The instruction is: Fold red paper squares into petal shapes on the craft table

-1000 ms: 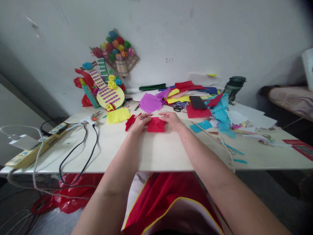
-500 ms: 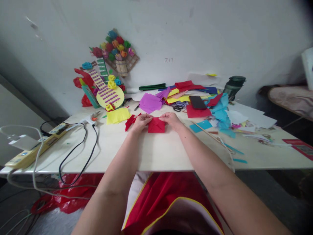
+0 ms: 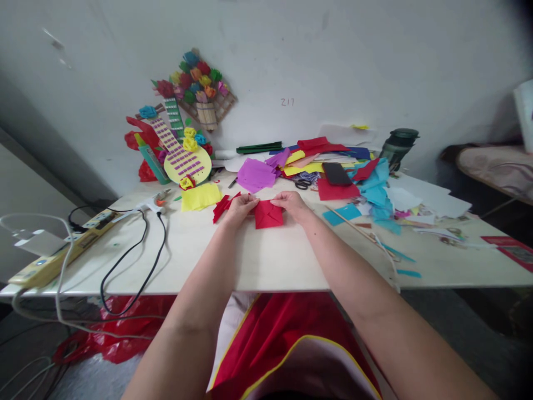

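Observation:
Between my hands, at the middle of the table, is a creased square of red crepe paper (image 3: 268, 215). My left hand (image 3: 242, 208) pinches its upper left corner between thumb and finger. At the upper right edge, my right hand (image 3: 290, 204) grips the same sheet in a pinch. More red paper pieces (image 3: 222, 209), folded or crumpled, lie just left of my left hand and are partly covered by it. A stack of yellow paper (image 3: 201, 196) rests farther left, and a purple sheet (image 3: 255, 174) lies behind my hands.
A phone (image 3: 337, 174), scissors (image 3: 302, 184) and coloured paper cover the back right. A blue sheet (image 3: 342, 214) and a thin stick (image 3: 353, 228) lie to the right. On the left are a power strip (image 3: 62, 250), black cable (image 3: 125, 255), glue bottle (image 3: 152, 158) and guitar-shaped craft (image 3: 187, 164).
The red paper has shifted slightly to the right and tilted a little between my fingers. Both hands stay in nearly the same place, still pinching it.

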`<state>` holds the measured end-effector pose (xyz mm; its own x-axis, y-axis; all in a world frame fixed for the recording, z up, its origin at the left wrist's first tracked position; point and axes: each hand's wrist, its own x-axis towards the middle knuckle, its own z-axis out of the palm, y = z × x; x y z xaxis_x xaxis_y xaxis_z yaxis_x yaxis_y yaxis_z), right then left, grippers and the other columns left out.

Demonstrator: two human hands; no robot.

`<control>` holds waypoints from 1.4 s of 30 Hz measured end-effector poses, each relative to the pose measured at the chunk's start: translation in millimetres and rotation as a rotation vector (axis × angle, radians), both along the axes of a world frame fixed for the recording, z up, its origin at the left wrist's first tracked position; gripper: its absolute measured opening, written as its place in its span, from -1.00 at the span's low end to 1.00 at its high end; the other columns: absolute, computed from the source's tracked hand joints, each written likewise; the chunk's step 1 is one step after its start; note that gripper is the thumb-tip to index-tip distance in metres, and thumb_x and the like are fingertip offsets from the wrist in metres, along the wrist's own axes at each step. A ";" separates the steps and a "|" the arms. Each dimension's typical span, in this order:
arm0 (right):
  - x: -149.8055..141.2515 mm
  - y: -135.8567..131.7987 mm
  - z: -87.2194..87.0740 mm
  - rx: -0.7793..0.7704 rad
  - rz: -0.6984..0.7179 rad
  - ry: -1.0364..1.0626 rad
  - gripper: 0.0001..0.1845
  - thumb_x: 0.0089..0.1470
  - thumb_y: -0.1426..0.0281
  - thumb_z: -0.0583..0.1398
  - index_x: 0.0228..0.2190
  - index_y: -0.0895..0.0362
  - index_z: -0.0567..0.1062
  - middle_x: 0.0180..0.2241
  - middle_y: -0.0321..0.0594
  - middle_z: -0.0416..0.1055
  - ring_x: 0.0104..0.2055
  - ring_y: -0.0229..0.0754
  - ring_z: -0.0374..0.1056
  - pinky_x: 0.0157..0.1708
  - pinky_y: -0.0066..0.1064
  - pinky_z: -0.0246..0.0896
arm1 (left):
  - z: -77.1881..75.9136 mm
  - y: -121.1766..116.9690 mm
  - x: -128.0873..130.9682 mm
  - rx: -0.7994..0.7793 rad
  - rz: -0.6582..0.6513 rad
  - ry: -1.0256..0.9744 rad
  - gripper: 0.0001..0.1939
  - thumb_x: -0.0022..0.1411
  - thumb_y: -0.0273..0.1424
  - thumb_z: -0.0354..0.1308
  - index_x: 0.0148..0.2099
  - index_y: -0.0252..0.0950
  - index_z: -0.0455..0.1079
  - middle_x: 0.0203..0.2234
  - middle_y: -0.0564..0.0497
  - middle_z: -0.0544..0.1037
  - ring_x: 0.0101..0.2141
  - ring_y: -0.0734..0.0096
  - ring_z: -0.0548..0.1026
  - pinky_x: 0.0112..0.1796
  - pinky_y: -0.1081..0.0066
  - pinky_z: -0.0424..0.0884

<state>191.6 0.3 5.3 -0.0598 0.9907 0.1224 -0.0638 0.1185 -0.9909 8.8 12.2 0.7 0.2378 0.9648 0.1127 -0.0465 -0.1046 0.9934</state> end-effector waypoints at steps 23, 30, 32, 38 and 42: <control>-1.2 -0.2 -2.2 0.017 0.059 -0.016 -0.78 -0.35 0.31 0.31 -0.61 0.17 0.43 -0.67 -0.36 0.33 -0.60 -0.34 0.18 -0.55 -0.47 0.09 | -1.8 0.8 2.4 -0.025 -0.027 0.042 -0.65 -0.19 -0.22 0.36 -0.45 -0.35 0.37 -0.64 0.07 0.43 -0.61 0.54 0.35 -0.57 0.51 0.23; -5.6 -2.2 -3.5 0.062 0.063 -0.127 -0.72 -0.32 0.21 0.29 -0.67 0.18 0.42 -0.68 -0.37 0.29 -0.57 -0.34 0.14 -0.52 -0.46 0.04 | -2.1 0.6 4.3 0.020 -0.041 0.100 -0.67 -0.19 -0.24 0.36 -0.46 -0.36 0.39 -0.60 0.04 0.46 -0.58 0.53 0.38 -0.53 0.51 0.27; -7.1 -1.7 -4.0 0.080 0.033 -0.160 -0.71 -0.32 0.21 0.28 -0.71 0.17 0.39 -0.71 -0.40 0.24 -0.59 -0.35 0.09 -0.54 -0.46 0.02 | -3.1 1.6 4.7 0.045 -0.043 0.128 -0.69 -0.18 -0.25 0.35 -0.46 -0.37 0.40 -0.61 0.04 0.46 -0.58 0.53 0.38 -0.53 0.51 0.27; -8.8 0.6 -4.8 0.111 -0.056 -0.239 -0.65 -0.30 0.18 0.29 -0.74 0.15 0.33 -0.74 -0.41 0.16 -0.58 -0.34 0.09 -0.57 -0.46 -0.04 | -1.3 -0.5 6.2 0.058 -0.028 0.112 -0.68 -0.18 -0.24 0.35 -0.46 -0.37 0.40 -0.61 0.04 0.45 -0.57 0.50 0.38 -0.53 0.50 0.27; -6.4 0.0 -3.8 0.034 -0.017 -0.129 -0.56 -0.25 0.04 0.27 -0.69 0.14 0.31 -0.72 -0.36 0.21 -0.59 -0.30 0.15 -0.58 -0.45 0.00 | 2.7 -2.9 5.2 0.056 -0.007 0.090 -0.67 -0.20 -0.23 0.36 -0.46 -0.37 0.40 -0.61 0.04 0.46 -0.56 0.51 0.38 -0.52 0.50 0.28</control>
